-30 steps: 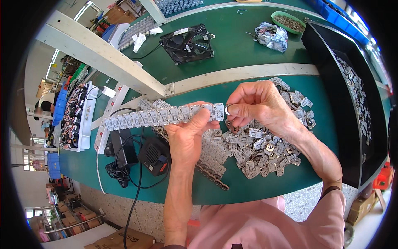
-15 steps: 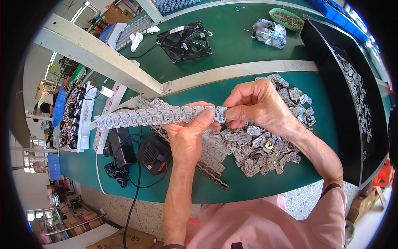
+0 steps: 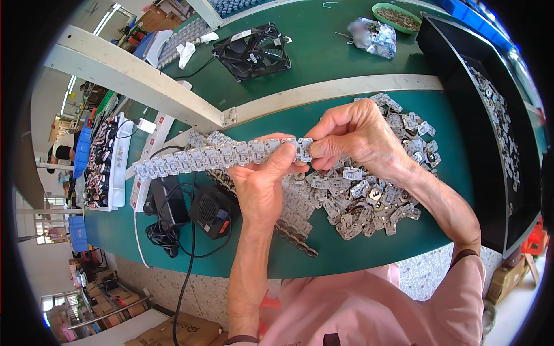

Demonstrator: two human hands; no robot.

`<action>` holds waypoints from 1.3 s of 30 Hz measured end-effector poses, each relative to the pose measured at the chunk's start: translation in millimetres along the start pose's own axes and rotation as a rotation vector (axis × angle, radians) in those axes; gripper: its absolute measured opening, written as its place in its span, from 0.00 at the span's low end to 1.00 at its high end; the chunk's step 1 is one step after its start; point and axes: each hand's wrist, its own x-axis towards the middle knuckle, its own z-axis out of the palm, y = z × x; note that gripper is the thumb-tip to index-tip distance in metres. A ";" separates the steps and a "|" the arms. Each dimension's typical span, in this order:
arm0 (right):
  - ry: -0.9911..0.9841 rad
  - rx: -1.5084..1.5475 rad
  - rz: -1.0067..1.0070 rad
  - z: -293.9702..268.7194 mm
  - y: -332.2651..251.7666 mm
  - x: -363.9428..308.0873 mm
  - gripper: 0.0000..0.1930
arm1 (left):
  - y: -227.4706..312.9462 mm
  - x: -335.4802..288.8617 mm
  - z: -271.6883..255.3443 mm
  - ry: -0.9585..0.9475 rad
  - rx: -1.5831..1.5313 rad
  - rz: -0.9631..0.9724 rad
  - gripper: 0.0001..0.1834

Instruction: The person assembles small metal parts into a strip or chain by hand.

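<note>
My left hand (image 3: pixel 262 184) holds a long row of small silver metal parts (image 3: pixel 213 157) joined end to end, stretching out to the left. My right hand (image 3: pixel 355 135) pinches the part at the row's right end (image 3: pixel 304 149) between thumb and fingers. Under both hands lies a loose pile of the same silver parts (image 3: pixel 363 196) on the green table (image 3: pixel 346 254). A second joined row (image 3: pixel 294 236) lies flat beneath my left wrist.
A small black box with cables (image 3: pixel 210 210) sits left of my left forearm. A black fan (image 3: pixel 251 52) lies at the back, beside a plastic bag (image 3: pixel 375 36) and a green dish (image 3: pixel 398 16). A black tray of parts (image 3: pixel 490 127) stands on the right. White power strips (image 3: pixel 150 155) lie left.
The joined row has shifted a little to the left and the hands have come slightly lower. My right hand stays pinched on the row's right end.
</note>
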 end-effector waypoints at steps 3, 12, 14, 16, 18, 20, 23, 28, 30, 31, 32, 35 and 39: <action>-0.003 0.019 -0.001 1.4 -1.2 0.2 0.04 | -0.8 -1.0 -0.9 0.013 -0.012 -0.010 0.10; -0.009 -0.054 -0.037 0.5 -9.4 0.4 0.05 | 6.2 -3.3 2.4 -0.072 -0.133 -0.057 0.12; -0.026 -0.130 -0.055 -1.2 -6.2 1.2 0.05 | 7.7 -2.8 3.6 0.004 -0.021 0.049 0.13; -0.008 -0.020 -0.018 0.6 -3.3 0.2 0.05 | 6.0 -3.1 2.9 0.007 0.004 0.081 0.13; -0.013 0.043 0.014 2.6 2.5 0.9 0.06 | 5.1 -3.4 0.3 -0.020 0.087 0.093 0.12; -0.011 0.104 0.048 2.8 6.3 1.0 0.06 | 4.8 -4.1 -1.9 -0.037 0.032 0.068 0.12; -0.026 0.244 0.102 3.4 9.6 1.6 0.07 | 2.4 -4.6 -3.6 -0.085 -0.107 -0.016 0.10; -0.001 0.251 0.145 4.1 6.4 4.1 0.08 | 5.1 -4.8 0.0 -0.064 -0.147 -0.018 0.09; 0.032 0.128 0.101 3.2 1.9 3.2 0.08 | 6.4 -3.5 0.1 0.017 -0.121 -0.026 0.09; 0.068 0.005 0.058 2.7 -0.5 2.2 0.08 | 6.6 -2.9 0.2 0.016 -0.122 -0.024 0.09; 0.067 0.003 0.056 2.4 -2.0 2.0 0.08 | 6.4 -2.1 0.1 -0.025 -0.063 0.006 0.09; 0.053 -0.022 0.099 2.0 -4.2 1.7 0.09 | 3.3 -0.6 -1.3 -0.068 0.018 0.043 0.09; 0.025 0.005 0.162 -1.6 -2.3 2.4 0.10 | -0.5 1.3 -3.2 -0.085 0.056 0.068 0.09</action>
